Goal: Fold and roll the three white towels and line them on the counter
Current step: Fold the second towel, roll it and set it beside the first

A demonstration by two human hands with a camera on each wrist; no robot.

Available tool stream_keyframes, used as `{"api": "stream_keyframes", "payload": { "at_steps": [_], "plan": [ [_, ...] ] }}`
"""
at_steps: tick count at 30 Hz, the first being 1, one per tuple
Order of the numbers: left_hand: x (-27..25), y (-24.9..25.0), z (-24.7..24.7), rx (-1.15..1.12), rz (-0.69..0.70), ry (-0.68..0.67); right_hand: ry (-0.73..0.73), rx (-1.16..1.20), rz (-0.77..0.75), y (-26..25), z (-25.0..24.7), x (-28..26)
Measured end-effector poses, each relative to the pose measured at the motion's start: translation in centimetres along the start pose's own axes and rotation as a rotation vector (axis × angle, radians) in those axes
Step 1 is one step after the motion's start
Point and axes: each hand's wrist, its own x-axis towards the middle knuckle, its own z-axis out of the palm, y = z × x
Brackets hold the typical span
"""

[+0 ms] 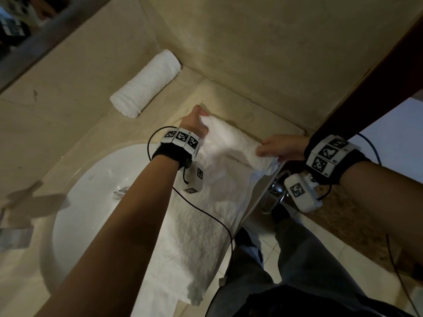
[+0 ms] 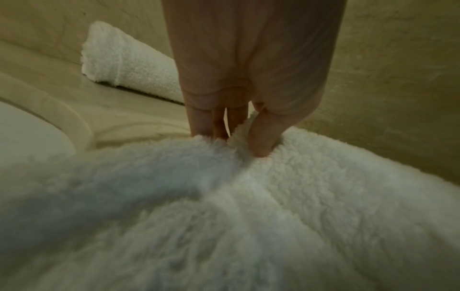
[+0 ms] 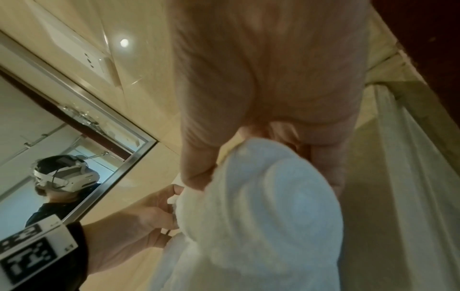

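The left hand (image 1: 194, 122) and right hand (image 1: 281, 148) are each gripping an end of the part-rolled towel (image 1: 231, 143) lying on the desk (image 1: 57, 110) beside the sink (image 1: 91, 179). A finished roll (image 1: 146, 83) is resting near the wall, apparently untouched.

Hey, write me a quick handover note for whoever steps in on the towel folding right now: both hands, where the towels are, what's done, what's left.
Left hand: pinches the far left end of the white terry towel being rolled.
Right hand: grips the right end of the same roll, fingers curled round it.
That towel lies flat along the beige stone counter, beside the white oval sink; only its far end is rolled so far.
Done: one finished rolled white towel lies against the back wall.
Left: finish this roll, set it beside the first. The third towel is not in view.
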Motion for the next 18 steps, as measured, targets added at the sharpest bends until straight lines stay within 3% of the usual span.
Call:
{"api": "stream_keyframes", "payload": {
  "at_steps": [12, 18],
  "plan": [
    [1.9, 1.5, 0.2, -0.01, 0.098, 0.012, 0.403, -0.394, -0.121, -1.4, -2.7, 2.2],
    [3.1, 2.6, -0.2, 0.12, 0.125, -0.011, 0.389, -0.546, -0.081, -2.3, -3.2, 2.4]
  ]
}}
